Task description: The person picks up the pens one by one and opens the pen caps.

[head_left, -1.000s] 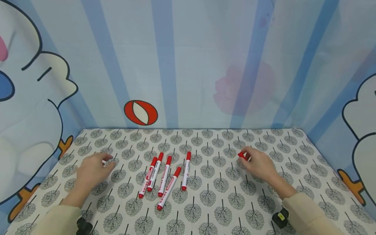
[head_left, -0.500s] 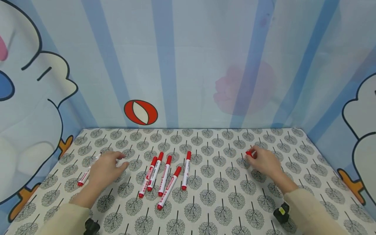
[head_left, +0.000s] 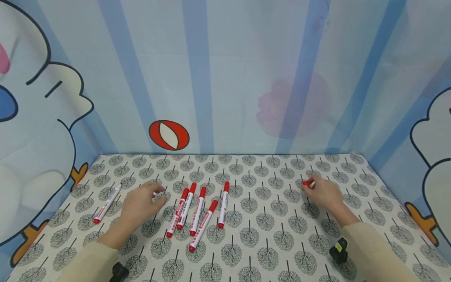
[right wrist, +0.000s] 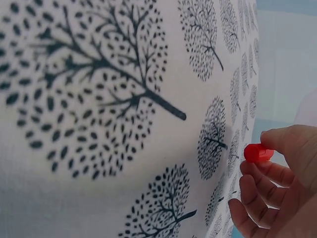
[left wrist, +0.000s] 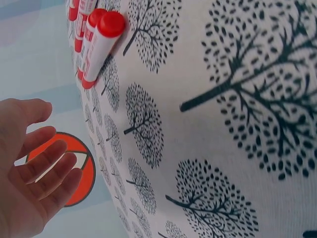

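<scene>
In the head view my left hand (head_left: 142,203) hovers with relaxed fingers between a lone marker (head_left: 107,203) and a group of capped red markers (head_left: 204,225). The lone marker is white with a red end toward me; its far end shows a bare, dark tip. Nothing is in my left hand (left wrist: 29,173), as the left wrist view also shows. Over on the right, my right hand (head_left: 324,194) pinches a small red marker cap (right wrist: 257,153) between thumb and index finger, the other fingers loosely curled. Several markers lie in the group, red caps pointing away.
A white cloth with grey tree prints (head_left: 266,258) covers the table. Behind it hangs a blue striped curtain (head_left: 232,78) with cartoon figures. A black wrist camera (head_left: 339,250) sits at my right cuff.
My left hand has moved right toward the marker group, and the lone uncapped marker, earlier hidden by it, is now in full view. My right hand has shifted slightly right with the cap.
</scene>
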Tool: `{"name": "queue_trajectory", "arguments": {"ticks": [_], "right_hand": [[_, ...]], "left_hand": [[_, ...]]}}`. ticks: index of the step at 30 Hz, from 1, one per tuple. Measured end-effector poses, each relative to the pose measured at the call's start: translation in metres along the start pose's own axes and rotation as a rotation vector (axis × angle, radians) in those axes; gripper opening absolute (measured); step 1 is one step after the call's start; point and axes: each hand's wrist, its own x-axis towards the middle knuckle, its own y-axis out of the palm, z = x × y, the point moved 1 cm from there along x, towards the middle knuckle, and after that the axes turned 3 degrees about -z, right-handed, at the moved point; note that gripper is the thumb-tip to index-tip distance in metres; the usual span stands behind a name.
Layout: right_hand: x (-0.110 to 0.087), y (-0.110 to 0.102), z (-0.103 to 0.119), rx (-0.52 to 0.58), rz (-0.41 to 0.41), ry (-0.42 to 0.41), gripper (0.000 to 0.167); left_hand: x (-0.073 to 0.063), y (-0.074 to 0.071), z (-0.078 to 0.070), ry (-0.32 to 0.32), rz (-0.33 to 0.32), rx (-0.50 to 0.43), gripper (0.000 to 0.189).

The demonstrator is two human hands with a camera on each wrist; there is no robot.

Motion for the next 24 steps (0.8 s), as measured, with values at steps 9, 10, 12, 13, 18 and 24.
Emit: {"name": "queue_trajectory", "arguments": {"ticks": [9, 10, 12, 13, 18, 24], "right_hand": [[0.004, 0.006, -0.005, -0.022, 0.037, 0.045, 0.029], [0.004, 0.006, -0.006, -0.024, 0.039, 0.044, 0.030], [0.005, 0.007, -0.006, -0.029, 0.035, 0.043, 0.031], [0.005, 0.008, -0.006, -0.030, 0.032, 0.040, 0.031], [0.006, 0.010, -0.005, -0.044, 0.033, 0.039, 0.032], [0.008, 0.013, -0.007, -0.052, 0.040, 0.057, 0.032]], "left_hand": [[-0.001, 0.005, -0.008, 0.034, 0.023, 0.006, 0.028], [-0.001, 0.006, -0.008, 0.036, 0.023, 0.007, 0.028], [-0.001, 0.007, -0.009, 0.043, 0.020, 0.009, 0.029], [-0.001, 0.008, -0.009, 0.044, 0.019, 0.008, 0.029], [-0.002, 0.012, -0.013, 0.053, 0.026, 0.011, 0.028], [-0.004, 0.014, -0.015, 0.069, 0.042, 0.010, 0.027]]}}
